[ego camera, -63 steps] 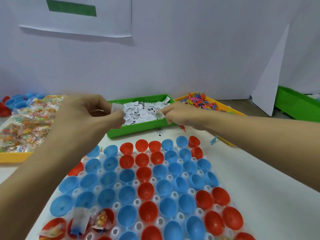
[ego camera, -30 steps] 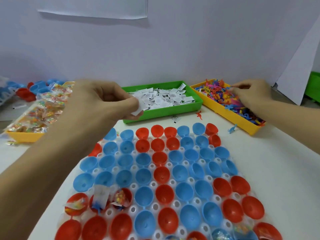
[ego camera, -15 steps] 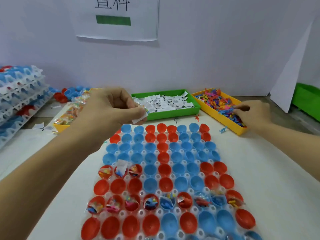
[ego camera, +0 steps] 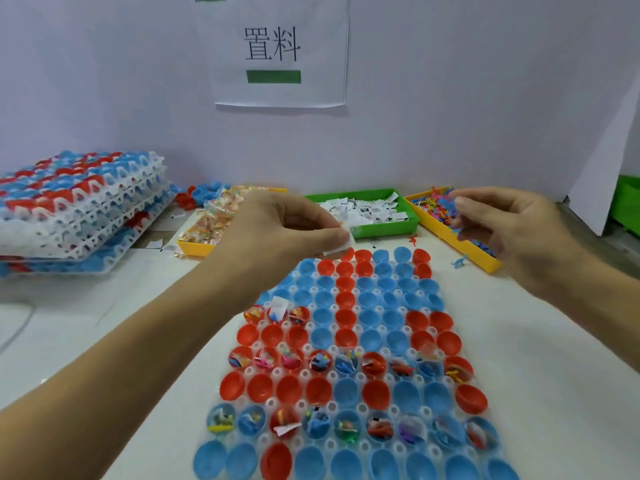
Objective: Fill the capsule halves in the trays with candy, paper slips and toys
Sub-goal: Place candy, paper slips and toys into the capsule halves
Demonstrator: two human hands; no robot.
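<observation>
We see the right hand [ego camera: 512, 233] blurred, so we cannot tell whether its fingers hold a toy. The left hand [ego camera: 284, 233] covers most of a paper slip [ego camera: 341, 244] and the tray's [ego camera: 346, 408] far left corner. The nearest row of capsule halves [ego camera: 349, 462] is cut off by the bottom edge. Print on the slips in the green bin [ego camera: 384, 230] is too small to read.

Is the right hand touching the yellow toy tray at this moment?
Cannot tell. In the head view the right hand is blurred and overlaps the yellow toy tray, so neither contact nor a gap shows plainly.
</observation>
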